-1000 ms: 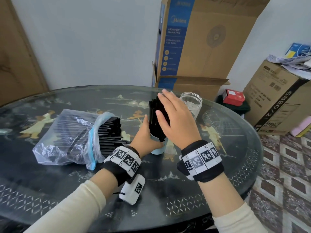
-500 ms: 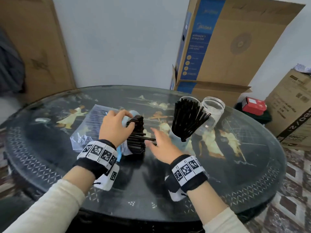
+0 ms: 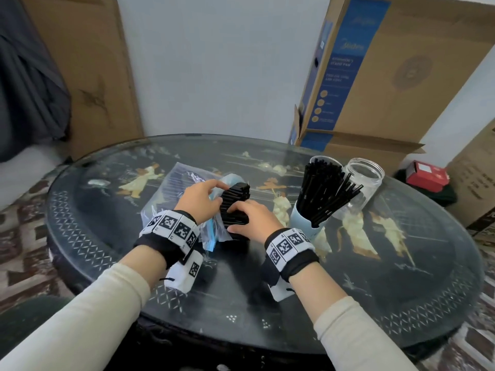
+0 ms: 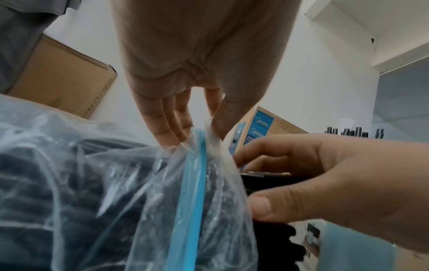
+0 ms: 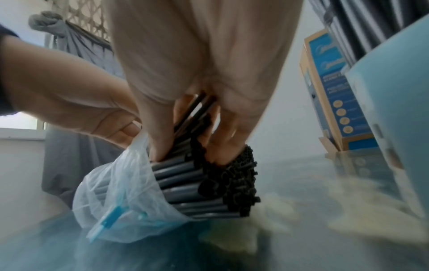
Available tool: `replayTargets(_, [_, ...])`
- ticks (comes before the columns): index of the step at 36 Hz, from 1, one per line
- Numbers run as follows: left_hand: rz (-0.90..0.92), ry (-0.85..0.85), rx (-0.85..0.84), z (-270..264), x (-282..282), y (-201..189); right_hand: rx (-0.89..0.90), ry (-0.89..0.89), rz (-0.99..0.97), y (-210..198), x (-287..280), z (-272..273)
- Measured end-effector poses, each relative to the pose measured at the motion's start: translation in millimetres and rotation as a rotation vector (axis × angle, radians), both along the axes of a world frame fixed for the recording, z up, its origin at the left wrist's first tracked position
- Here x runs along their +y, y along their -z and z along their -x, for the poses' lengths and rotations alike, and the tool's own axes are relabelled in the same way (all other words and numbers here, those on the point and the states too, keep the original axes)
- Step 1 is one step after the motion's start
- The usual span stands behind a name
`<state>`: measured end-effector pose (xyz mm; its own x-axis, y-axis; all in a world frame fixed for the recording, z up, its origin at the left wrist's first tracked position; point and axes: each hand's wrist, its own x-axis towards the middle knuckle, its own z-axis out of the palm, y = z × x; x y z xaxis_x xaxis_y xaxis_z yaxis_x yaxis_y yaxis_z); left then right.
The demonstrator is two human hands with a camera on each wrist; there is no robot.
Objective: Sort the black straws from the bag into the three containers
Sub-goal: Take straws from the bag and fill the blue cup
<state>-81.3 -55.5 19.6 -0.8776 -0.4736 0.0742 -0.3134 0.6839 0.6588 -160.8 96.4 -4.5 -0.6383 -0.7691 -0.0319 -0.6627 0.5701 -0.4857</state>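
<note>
A clear plastic bag (image 3: 176, 183) with a blue zip strip lies on the round table, and a thick bundle of black straws (image 3: 237, 196) sticks out of its mouth. My left hand (image 3: 211, 195) pinches the bag's rim beside the zip strip (image 4: 195, 183). My right hand (image 3: 237, 220) has its fingers and thumb curled round part of the bundle (image 5: 209, 183) at its open ends. To the right stands a light blue cup (image 3: 304, 223) full of fanned-out black straws (image 3: 325, 191). Behind it is an empty clear jar (image 3: 368, 180).
The table (image 3: 401, 263) is dark glass with inlaid figures, and its edge curves close to me. Tall cardboard boxes (image 3: 375, 76) stand behind it at the right, a flat carton leans at the left, and a red box (image 3: 426, 172) sits beyond the jar.
A second ago my hands were at the blue cup, the right over its straws. Both have moved left to the bag, where the left took the rim and the right closed on the bundle.
</note>
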Motion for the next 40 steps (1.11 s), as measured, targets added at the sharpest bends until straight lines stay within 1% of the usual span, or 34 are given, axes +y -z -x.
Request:
replayTargets(3, [-0.018,-0.007,0.007,-0.7,-1.4,0.3,-0.059,-0.069,0.116,1.6,-2.3,-0.6])
replayTargets(7, [-0.027,-0.005,0.013,-1.7,-4.3,2.2,-0.091,-0.149,0.157,2.8,-2.8,-2.5])
replayTargets(13, [-0.065,-0.02,0.034,-3.9,-7.5,6.6,-0.166,-0.145,0.243,-5.2,10.9,3.4])
replayTargets(17, [-0.08,-0.01,0.046,-4.6,-8.6,8.0,-0.241,-0.096,0.258,-8.4,26.5,10.8])
replayTargets(20, [-0.091,-0.011,0.049,-4.2,-8.6,8.5,-0.345,0.022,0.275,-8.2,33.8,10.1])
replayTargets(22, [-0.109,-0.015,0.048,-3.7,-7.9,9.7,-0.392,0.097,0.238,-6.4,34.0,6.6])
replayTargets(25, [-0.148,-0.025,0.055,-3.1,-7.0,12.7,-0.447,0.104,0.213,0.8,26.9,-2.6])
replayTargets(28, [-0.167,-0.041,0.061,-3.3,-5.6,14.8,-0.492,0.151,0.342,6.5,19.7,-8.1])
replayTargets(30, [-0.174,-0.045,0.069,-3.6,-5.3,15.0,-0.482,0.198,0.407,6.2,18.4,-8.7])
replayTargets(36, [-0.179,-0.047,0.079,-3.7,-5.0,13.1,-0.531,0.176,0.547,6.9,14.9,-8.4])
replayTargets(40, [-0.175,-0.045,0.081,-5.0,-3.2,10.6,-0.489,0.209,0.598,7.2,9.1,-9.2])
